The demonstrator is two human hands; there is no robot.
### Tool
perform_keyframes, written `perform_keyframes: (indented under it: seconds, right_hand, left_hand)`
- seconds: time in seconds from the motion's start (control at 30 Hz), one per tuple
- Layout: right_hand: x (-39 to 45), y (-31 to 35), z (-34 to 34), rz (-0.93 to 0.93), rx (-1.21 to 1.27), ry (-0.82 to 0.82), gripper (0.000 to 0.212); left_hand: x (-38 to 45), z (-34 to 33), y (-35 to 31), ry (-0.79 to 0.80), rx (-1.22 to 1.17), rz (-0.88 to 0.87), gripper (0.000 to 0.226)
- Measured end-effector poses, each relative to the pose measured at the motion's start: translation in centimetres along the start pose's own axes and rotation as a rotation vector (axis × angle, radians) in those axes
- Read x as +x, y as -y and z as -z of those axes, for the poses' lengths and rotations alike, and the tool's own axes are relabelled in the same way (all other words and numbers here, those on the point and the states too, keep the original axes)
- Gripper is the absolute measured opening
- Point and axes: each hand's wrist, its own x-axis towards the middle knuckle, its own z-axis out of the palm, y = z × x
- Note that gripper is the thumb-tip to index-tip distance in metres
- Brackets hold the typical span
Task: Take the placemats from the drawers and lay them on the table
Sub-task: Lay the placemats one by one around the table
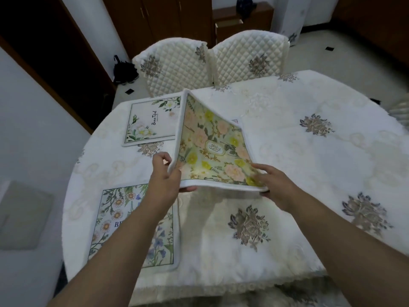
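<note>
I hold a floral placemat (pixel 212 149) with yellow and pink flowers above the middle of the table (pixel 309 151). My left hand (pixel 164 176) grips its near left corner and my right hand (pixel 274 185) grips its near right corner. The mat is bent, its far half folded up and over, white underside showing. A white placemat with white flowers and script (pixel 150 120) lies flat at the far left. A daisy placemat (pixel 124 218) lies flat at the near left, partly under my left forearm.
The round table wears a white cloth with embroidered grey flowers. Two quilted white chairs (pixel 177 63) (pixel 247 58) stand at its far side. Another chair edge (pixel 400 111) shows at the right. Dark wooden cabinets and an open drawer (pixel 230 25) stand behind.
</note>
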Motion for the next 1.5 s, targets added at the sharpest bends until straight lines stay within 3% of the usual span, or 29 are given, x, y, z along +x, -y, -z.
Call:
perform_keyframes:
  seconds: [0.17,0.33,0.43,0.6,0.73,0.97,1.17,1.3,1.5]
  right_hand:
    - [-7.4,0.5,1.4,0.097,-0.002,-0.042,0.042]
    - [-14.8,1.0,1.3,0.341,-0.138,-0.262,0.054]
    - [-17.7,1.0,0.7,0.381,-0.205,-0.401,0.053]
    - [-21.0,0.4,1.5,0.384,-0.235,-0.496,0.056]
    - [-22.5,0.4,4.1,0.350,-0.229,-0.581,0.059]
    - [-21.7,0.1,10.9,0.316,-0.252,-0.546,0.065]
    - [-18.8,-0.8,19.7,0.264,-0.276,-0.435,0.069]
    - [-16.7,-1.6,24.8,0.208,-0.368,-0.352,0.082]
    - [-14.8,-4.6,27.9,0.163,-0.544,-0.315,0.079]
  left_hand:
    - [-5.4,3.3,-0.6,0.199,0.083,-0.121,0.069]
    - [-8.4,4.7,0.7,0.244,0.406,-0.192,0.065]
    - [-9.8,4.5,1.2,0.277,0.414,-0.162,0.071]
    - [-11.5,2.9,1.3,0.313,0.348,-0.161,0.066]
    - [-12.3,0.6,1.4,0.403,0.411,-0.195,0.076]
    - [-13.1,-5.6,1.7,0.391,0.522,-0.169,0.078]
    - [-14.5,-14.1,2.0,0.287,0.524,-0.100,0.076]
    - [-15.4,-19.5,2.6,0.193,0.504,-0.009,0.077]
    - [-16.5,-23.0,5.2,0.216,0.502,0.125,0.081]
